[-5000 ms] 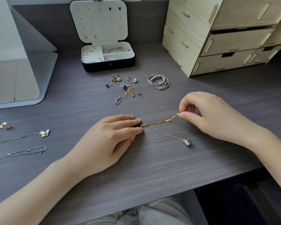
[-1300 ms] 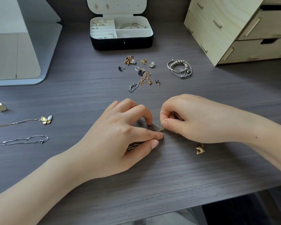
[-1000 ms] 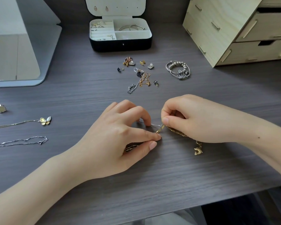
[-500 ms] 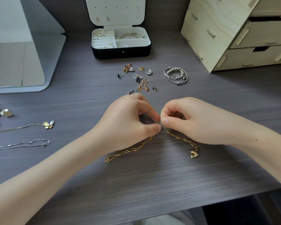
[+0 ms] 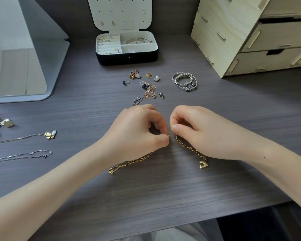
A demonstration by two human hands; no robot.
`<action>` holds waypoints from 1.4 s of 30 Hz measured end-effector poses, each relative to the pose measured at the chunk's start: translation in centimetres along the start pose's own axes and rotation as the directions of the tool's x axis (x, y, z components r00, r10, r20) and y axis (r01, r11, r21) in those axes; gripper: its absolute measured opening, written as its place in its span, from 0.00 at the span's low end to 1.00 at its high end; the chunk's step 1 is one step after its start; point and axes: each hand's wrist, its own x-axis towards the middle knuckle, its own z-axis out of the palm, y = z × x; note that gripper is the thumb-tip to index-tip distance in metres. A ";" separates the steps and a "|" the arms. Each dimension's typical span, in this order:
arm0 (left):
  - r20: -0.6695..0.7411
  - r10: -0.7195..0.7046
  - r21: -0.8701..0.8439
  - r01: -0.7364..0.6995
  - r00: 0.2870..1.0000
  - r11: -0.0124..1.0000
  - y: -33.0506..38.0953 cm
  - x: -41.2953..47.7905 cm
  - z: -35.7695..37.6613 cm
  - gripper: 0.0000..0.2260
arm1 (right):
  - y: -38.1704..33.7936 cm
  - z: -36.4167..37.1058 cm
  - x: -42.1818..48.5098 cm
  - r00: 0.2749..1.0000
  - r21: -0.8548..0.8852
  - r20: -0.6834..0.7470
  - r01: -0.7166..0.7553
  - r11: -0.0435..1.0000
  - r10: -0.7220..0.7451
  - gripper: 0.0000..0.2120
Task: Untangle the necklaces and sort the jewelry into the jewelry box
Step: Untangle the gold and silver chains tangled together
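I see the gold chain necklace (image 5: 131, 164) lying on the counter (image 5: 163, 197), near centre: flat bright links, with a small dolphin-shaped pendant (image 5: 203, 165) at its right end. The left hand (image 5: 135, 136) and right hand (image 5: 208, 136) meet above it, fingers (image 5: 175, 128) curled tight, pinching the chain. The pinched stretch is hidden under them; whether it's knotted there I can't tell.

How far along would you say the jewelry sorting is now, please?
Done: some rings and bangles sit in the jewelry box. In hand: left hand and right hand pinch the gold chain. Left: the earring pile, beaded bracelets, butterfly necklace and silver chain lie on the desk.
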 end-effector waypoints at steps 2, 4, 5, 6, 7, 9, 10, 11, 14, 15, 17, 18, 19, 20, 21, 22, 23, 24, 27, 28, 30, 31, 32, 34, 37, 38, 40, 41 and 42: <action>-0.030 -0.035 -0.078 0.033 0.999 0.996 0.0 0.0 0.0 0.02 | 0.0 0.3 -0.1 0.998 0.008 -0.063 0.032 0.999 -0.032 0.06; -0.039 -0.071 -0.118 0.066 0.997 0.991 0.0 -0.1 0.1 0.03 | -0.1 0.8 -0.2 0.990 0.026 -0.125 0.065 0.998 -0.061 0.05; -0.036 -0.085 -0.123 0.080 0.996 0.989 0.0 -0.2 0.2 0.03 | -0.2 1.1 -0.2 0.987 0.035 -0.147 0.076 0.996 -0.071 0.05; -0.031 -0.097 -0.120 0.093 0.995 0.989 0.0 -0.2 0.2 0.04 | -0.2 1.5 -0.2 0.984 0.044 -0.164 0.084 0.995 -0.076 0.05; -0.027 -0.107 -0.113 0.103 0.994 0.988 0.1 -0.3 0.2 0.04 | -0.1 1.8 -0.2 0.981 0.058 -0.178 0.090 0.994 -0.079 0.05; -0.020 -0.119 -0.105 0.116 0.993 0.988 0.1 -0.4 0.1 0.04 | 0.0 2.2 -0.2 0.976 0.085 -0.201 0.104 0.991 -0.085 0.06; -0.018 -0.120 -0.107 0.118 0.993 0.987 0.1 -0.4 0.1 0.04 | 0.1 2.2 -0.1 0.974 0.099 -0.208 0.112 0.989 -0.089 0.06; -0.016 -0.121 -0.113 0.118 0.993 0.987 0.1 -0.4 0.1 0.04 | 0.2 2.2 -0.1 0.974 0.126 -0.209 0.118 0.985 -0.090 0.06; 0.001 -0.139 -0.141 0.137 0.990 0.980 0.0 -0.4 0.0 0.04 | 0.4 1.5 0.0 0.985 0.313 -0.163 0.110 0.943 -0.061 0.11; 0.010 -0.147 -0.164 0.147 0.989 0.975 -0.1 -0.4 0.0 0.04 | 0.4 1.2 0.0 0.988 0.364 -0.143 0.108 0.925 -0.059 0.12; 0.029 -0.163 -0.234 0.165 0.986 0.958 0.0 -0.3 -0.1 0.05 | 0.3 0.7 0.1 0.990 0.429 -0.127 0.111 0.896 -0.061 0.12; 0.036 -0.170 -0.264 0.173 0.985 0.949 0.0 -0.2 -0.1 0.05 | 0.3 0.7 0.2 0.990 0.460 -0.130 0.110 0.881 -0.055 0.12; 0.043 -0.175 -0.284 0.180 0.984 0.942 0.1 -0.2 -0.1 0.05 | 0.2 0.7 0.3 0.990 0.500 -0.137 0.102 0.860 -0.038 0.12; 0.050 -0.179 -0.299 0.185 0.983 0.936 0.2 -0.1 -0.2 0.05 | 0.2 0.8 0.3 0.990 0.549 -0.142 0.089 0.831 -0.012 0.12; 0.055 -0.180 -0.308 0.188 0.982 0.933 0.2 -0.1 -0.2 0.04 | 0.1 0.9 0.4 0.989 0.595 -0.144 0.070 0.801 0.020 0.13; 0.059 -0.180 -0.316 0.190 0.982 0.930 0.2 -0.1 -0.3 0.04 | 0.1 1.1 0.5 0.988 0.630 -0.142 0.050 0.775 0.051 0.13; 0.065 -0.182 -0.324 0.193 0.981 0.926 0.1 -0.1 -0.4 0.05 | 0.1 1.2 0.5 0.987 0.651 -0.139 0.033 0.758 0.077 0.13; 0.072 -0.180 -0.335 0.194 0.981 0.922 0.0 -0.1 -0.5 0.05 | 0.1 1.3 0.5 0.986 0.661 -0.135 0.018 0.750 0.095 0.12; 0.077 -0.138 -0.373 0.157 0.987 0.915 -0.3 -0.4 -0.6 0.05 | 0.0 1.2 0.5 0.987 0.652 -0.108 -0.018 0.758 0.117 0.11; 0.074 -0.118 -0.382 0.137 0.990 0.914 -0.5 -0.5 -0.7 0.05 | -0.1 1.1 0.5 0.988 0.642 -0.097 -0.029 0.766 0.120 0.10; 0.077 -0.070 -0.385 0.094 0.995 0.918 -0.9 -0.6 -0.8 0.06 | -0.3 0.9 0.5 0.990 0.630 -0.074 -0.049 0.775 0.122 0.10; 0.086 -0.048 -0.381 0.077 0.995 0.921 -1.1 -0.7 -0.9 0.06 | -0.4 0.7 0.6 0.991 0.629 -0.061 -0.058 0.775 0.123 0.11; 0.097 -0.024 -0.377 0.059 0.995 0.924 -1.2 -0.7 -1.1 0.05 | -0.4 0.6 0.6 0.991 0.631 -0.046 -0.068 0.773 0.125 0.11; 0.102 0.020 -0.369 0.019 0.995 0.929 -1.5 -0.7 -1.2 0.03 | -0.3 0.2 0.7 0.991 0.636 -0.004 -0.099 0.765 0.131 0.11; 0.085 0.069 -0.315 -0.039 0.994 0.948 -1.8 -0.6 -1.0 0.02 | -0.3 -0.1 0.9 0.990 0.645 0.047 -0.132 0.753 0.133 0.11; 0.075 0.087 -0.284 -0.062 0.993 0.957 -1.8 -0.6 -0.9 0.03 | -0.3 -0.1 0.9 0.990 0.639 0.053 -0.132 0.758 0.128 0.11; 0.050 0.112 -0.228 -0.098 0.992 0.969 -1.8 -0.7 -0.7 0.05 | -0.2 -0.1 0.9 0.993 0.604 0.052 -0.116 0.788 0.106 0.11; 0.036 0.116 -0.208 -0.106 0.993 0.972 -1.7 -0.8 -0.7 0.05 | -0.2 -0.1 0.8 0.995 0.586 0.054 -0.104 0.804 0.089 0.11; 0.022 0.118 -0.199 -0.111 0.993 0.974 -1.7 -0.8 -0.7 0.04 | -0.2 -0.1 0.7 0.996 0.575 0.062 -0.092 0.813 0.069 0.09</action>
